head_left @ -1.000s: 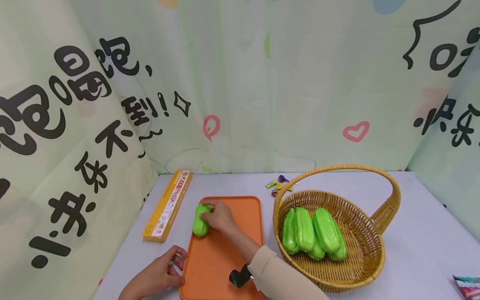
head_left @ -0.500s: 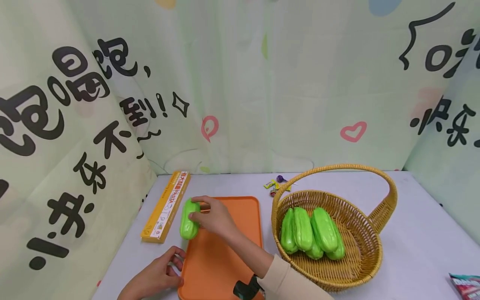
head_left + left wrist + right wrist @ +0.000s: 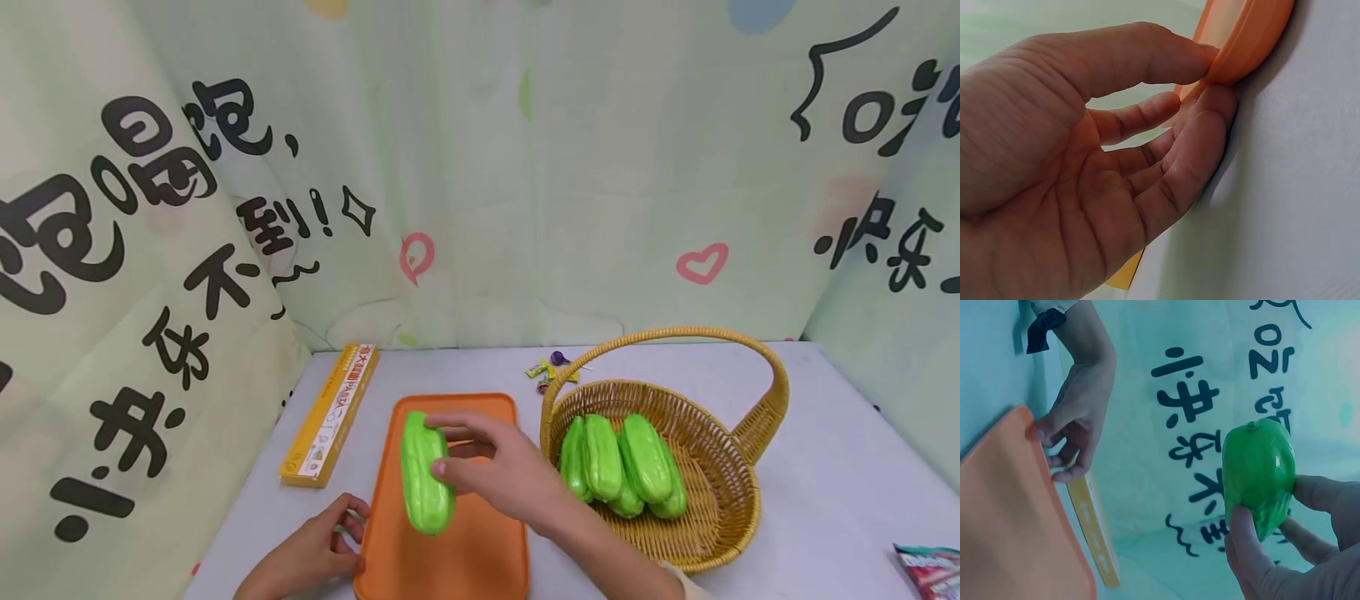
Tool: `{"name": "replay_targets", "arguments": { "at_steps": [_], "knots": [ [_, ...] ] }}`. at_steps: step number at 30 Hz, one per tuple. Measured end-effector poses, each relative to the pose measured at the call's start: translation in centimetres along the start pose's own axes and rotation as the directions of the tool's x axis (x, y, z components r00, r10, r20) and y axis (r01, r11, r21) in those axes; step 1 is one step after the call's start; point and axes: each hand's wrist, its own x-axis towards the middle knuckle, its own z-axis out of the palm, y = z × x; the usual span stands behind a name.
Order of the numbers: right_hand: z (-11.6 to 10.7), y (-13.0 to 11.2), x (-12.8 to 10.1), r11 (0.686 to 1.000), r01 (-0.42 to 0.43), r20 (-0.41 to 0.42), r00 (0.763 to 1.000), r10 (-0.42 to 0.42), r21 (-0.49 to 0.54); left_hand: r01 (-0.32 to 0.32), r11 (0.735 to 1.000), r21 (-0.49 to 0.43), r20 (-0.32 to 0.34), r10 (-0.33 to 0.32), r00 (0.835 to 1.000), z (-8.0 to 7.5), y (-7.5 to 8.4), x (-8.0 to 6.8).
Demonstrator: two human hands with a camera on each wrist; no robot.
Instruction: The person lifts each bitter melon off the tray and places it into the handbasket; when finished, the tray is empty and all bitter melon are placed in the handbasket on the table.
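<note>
Right hand (image 3: pixel 510 479) grips a gourd (image 3: pixel 425 471) above the tray (image 3: pixel 480 558) – left hand (image 3: pixel 311 554) pinches its rim; setting down needs a gentle lowering

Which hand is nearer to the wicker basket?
Right. The right hand holds a green gourd over the orange board, beside the basket; the left hand pinches the board's far-side corner.

Right hand (image 3: pixel 501 478) raised, fingers curled in grip; left hand (image 3: pixel 307 557) low, pinching.
</note>
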Motion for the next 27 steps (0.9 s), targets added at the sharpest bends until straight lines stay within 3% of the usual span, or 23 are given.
{"name": "replay_targets", "arguments": {
  "at_steps": [11, 19, 27],
  "knots": [
    [-7.9, -1.0, -7.1, 0.959, 0.052, -0.094, 0.992, -0.081, -0.28, -0.001, 1.0, 0.013, -0.011, 0.001, 1.0, 0.2, -0.1, -0.2],
    [-13.8, -0.1, -9.7, 0.961, -0.006, -0.236, 0.97, -0.062, -0.277, -0.009, 1.0, 0.001, -0.014, 0.009, 1.0, 0.1, 0.2, -0.1],
    [-15.0, 2.1, -10.7, 0.943, -0.163, -0.309, 0.949, 0.068, -0.291, 0.023, 1.0, -0.005, 0.001, -0.023, 1.0, 0.3, 0.3, -0.1]
  ]
}}
